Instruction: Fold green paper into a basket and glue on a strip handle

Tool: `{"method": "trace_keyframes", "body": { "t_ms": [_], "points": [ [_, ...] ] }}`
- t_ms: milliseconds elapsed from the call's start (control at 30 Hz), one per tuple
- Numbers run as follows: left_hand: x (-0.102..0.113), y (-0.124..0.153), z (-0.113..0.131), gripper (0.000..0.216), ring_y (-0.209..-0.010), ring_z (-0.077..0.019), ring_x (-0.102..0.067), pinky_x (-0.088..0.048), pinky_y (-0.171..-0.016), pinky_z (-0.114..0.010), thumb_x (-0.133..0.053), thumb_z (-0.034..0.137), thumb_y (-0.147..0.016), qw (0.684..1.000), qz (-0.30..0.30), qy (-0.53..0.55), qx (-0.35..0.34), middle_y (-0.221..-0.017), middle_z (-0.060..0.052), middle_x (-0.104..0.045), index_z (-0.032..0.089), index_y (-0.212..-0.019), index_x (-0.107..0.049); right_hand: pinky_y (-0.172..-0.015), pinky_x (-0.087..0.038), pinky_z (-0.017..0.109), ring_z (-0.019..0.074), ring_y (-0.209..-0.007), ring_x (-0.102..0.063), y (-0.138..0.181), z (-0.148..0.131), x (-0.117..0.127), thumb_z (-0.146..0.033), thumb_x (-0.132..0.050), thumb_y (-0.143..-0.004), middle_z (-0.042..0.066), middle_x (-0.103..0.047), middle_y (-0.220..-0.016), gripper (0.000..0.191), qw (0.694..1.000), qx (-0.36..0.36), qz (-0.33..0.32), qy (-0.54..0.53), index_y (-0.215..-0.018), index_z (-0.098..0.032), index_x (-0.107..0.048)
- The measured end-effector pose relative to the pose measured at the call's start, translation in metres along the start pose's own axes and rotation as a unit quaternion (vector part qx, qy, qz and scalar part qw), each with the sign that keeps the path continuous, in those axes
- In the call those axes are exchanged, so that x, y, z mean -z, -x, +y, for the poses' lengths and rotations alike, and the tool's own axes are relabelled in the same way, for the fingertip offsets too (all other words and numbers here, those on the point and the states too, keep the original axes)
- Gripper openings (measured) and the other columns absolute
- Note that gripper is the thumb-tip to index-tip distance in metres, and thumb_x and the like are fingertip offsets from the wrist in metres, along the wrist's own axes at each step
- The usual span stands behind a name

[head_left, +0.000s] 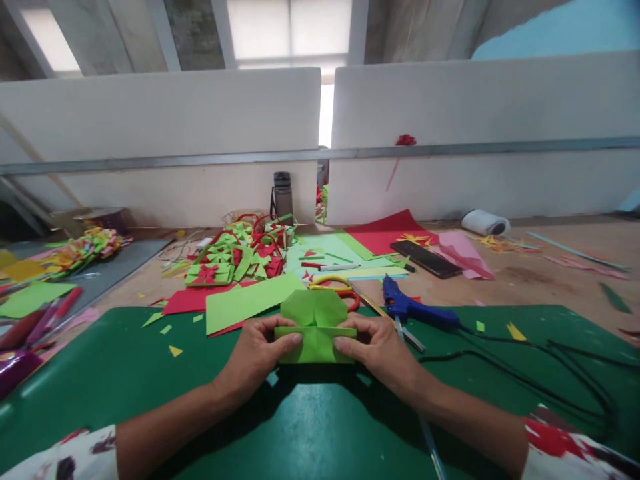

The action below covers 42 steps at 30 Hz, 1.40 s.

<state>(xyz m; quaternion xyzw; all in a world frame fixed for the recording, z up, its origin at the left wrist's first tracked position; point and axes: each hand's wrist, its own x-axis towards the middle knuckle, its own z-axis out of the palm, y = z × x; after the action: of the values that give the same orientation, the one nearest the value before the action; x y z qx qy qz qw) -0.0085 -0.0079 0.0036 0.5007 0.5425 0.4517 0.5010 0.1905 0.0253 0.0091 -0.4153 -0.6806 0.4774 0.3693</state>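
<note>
A folded light-green paper piece lies on the dark green cutting mat in front of me. My left hand pinches its left edge, thumb pressed on the lower fold. My right hand pinches its right edge in the same way. Both hands have their fingers closed on the paper. Just behind the piece lie red-and-yellow scissors and a flat green sheet.
A blue glue gun with a black cord lies to the right. Behind are a pile of green and red folded paper shapes, a black phone, a grey bottle, pens at the left and white partition boards.
</note>
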Motion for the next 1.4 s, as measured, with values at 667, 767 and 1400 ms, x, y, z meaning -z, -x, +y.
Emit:
{"method": "trace_keyframes", "body": {
  "t_ms": [667, 767, 1400],
  "points": [
    [-0.005, 0.002, 0.004, 0.022, -0.052, -0.0102, -0.047, -0.037, -0.046, -0.019, -0.070, 0.033, -0.062, 0.997, 0.016, -0.077, -0.020, -0.061, 0.000, -0.060, 0.013, -0.071, -0.067, -0.049, -0.037, 0.022, 0.0104, -0.053, -0.048, 0.001, -0.008, -0.005, -0.024, -0.066, -0.058, -0.002, -0.059, -0.056, 0.009, 0.998, -0.022, 0.012, 0.050, -0.056, -0.015, -0.067],
    [-0.005, 0.002, 0.007, 0.021, -0.051, -0.0101, -0.046, -0.036, -0.046, -0.019, -0.070, 0.033, -0.061, 0.995, 0.021, -0.090, -0.026, -0.059, 0.000, -0.059, 0.014, -0.069, -0.068, -0.050, -0.037, 0.022, 0.0107, -0.054, -0.049, 0.002, -0.007, -0.006, -0.023, -0.065, -0.060, -0.002, -0.059, -0.057, 0.008, 0.998, -0.008, 0.006, 0.063, -0.057, -0.015, -0.066],
    [-0.009, 0.005, 0.012, 0.018, -0.050, -0.0099, -0.042, -0.032, -0.046, -0.020, -0.068, 0.031, -0.060, 0.990, 0.038, -0.130, -0.025, -0.055, 0.001, -0.057, 0.014, -0.065, -0.069, -0.059, -0.042, 0.024, 0.0135, -0.062, -0.055, 0.002, -0.005, -0.010, -0.020, -0.062, -0.065, -0.001, -0.064, -0.062, 0.008, 0.994, 0.045, 0.021, 0.102, -0.060, -0.017, -0.068]
  ]
}}
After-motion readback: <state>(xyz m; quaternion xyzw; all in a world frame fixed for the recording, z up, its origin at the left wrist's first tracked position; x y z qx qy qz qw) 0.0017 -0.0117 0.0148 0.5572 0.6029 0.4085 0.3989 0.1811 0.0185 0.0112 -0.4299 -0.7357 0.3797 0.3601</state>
